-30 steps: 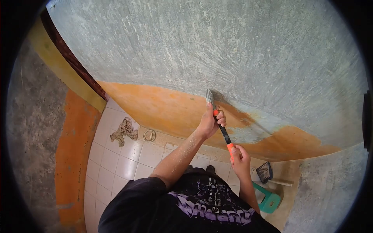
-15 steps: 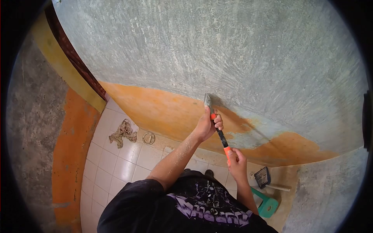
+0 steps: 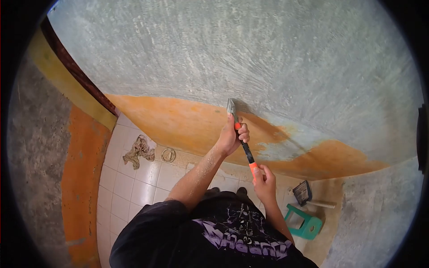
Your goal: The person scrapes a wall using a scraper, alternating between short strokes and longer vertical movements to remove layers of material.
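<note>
A long-handled scraper (image 3: pixel 247 152), black with orange parts and a metal head, slants up to the wall in front of me. My left hand (image 3: pixel 229 137) is closed around its upper shaft just below the head, the thumb lying along it. Lower down, my right hand (image 3: pixel 265 182) grips the orange end of the handle. The metal head is at the grey, scratched wall (image 3: pixel 187 53), just above the orange painted band (image 3: pixel 178 118). Whether the blade's edge touches the wall is hard to make out. Pale flecks cover my left forearm.
On the tiled floor (image 3: pixel 145 181) lie a crumpled cloth (image 3: pixel 139 151) and a ring-shaped object (image 3: pixel 168 155). A green plastic stool (image 3: pixel 308 227) and a dark dustpan-like item (image 3: pixel 302 193) with a pale stick (image 3: pixel 322 204) are at right. A dark doorway edge (image 3: pixel 76 67) is at left.
Both hands and the scraper have shifted slightly left and up in the view, the head moving along the wall. Both grips stay the same.
</note>
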The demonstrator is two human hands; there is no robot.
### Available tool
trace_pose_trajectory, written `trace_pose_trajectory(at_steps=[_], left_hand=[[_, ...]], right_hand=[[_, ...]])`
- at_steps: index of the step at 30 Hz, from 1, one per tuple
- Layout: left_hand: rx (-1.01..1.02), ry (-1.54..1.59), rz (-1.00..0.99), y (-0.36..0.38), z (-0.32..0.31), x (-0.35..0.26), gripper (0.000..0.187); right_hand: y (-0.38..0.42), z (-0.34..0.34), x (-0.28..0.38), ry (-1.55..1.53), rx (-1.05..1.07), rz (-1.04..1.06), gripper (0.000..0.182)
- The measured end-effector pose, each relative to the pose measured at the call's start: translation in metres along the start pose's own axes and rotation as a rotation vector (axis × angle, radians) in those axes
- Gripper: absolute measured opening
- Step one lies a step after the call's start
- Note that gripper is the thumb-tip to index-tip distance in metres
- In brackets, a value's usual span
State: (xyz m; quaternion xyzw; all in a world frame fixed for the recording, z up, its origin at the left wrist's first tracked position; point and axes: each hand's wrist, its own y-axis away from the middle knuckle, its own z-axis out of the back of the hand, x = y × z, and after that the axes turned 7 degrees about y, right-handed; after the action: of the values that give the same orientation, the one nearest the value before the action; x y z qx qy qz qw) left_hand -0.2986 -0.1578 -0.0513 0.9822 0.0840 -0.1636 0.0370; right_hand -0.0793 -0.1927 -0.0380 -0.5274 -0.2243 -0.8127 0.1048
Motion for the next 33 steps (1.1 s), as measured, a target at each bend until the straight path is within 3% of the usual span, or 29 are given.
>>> trace_pose_trajectory(at_steps=[5, 8, 15, 33], left_hand=[[-0.003, 0.04, -0.025, -0.002, -0.008, 0.004, 0.05], [-0.025, 0.028, -0.054, 0.0, -0.004, -0.006, 0.05], [-0.019, 0.026, -0.04, 0.0, -0.007, -0.002, 0.051], [-0.042, -0.019, -0.117, 0.009, 0.022, -0.038, 0.052]], right_hand=[[-0.004, 0.015, 0.006, -0.118, 0.032, -0.064, 0.03], [-0.01, 0.003, 0.014, 0.006, 0.072, 0.02, 0.031], [-0.011, 0.014, 0.016, -0.045, 0.065, -0.046, 0.035], [-0.019, -0.029, 0.018, -0.024, 0.093, 0.038, 0.033]])
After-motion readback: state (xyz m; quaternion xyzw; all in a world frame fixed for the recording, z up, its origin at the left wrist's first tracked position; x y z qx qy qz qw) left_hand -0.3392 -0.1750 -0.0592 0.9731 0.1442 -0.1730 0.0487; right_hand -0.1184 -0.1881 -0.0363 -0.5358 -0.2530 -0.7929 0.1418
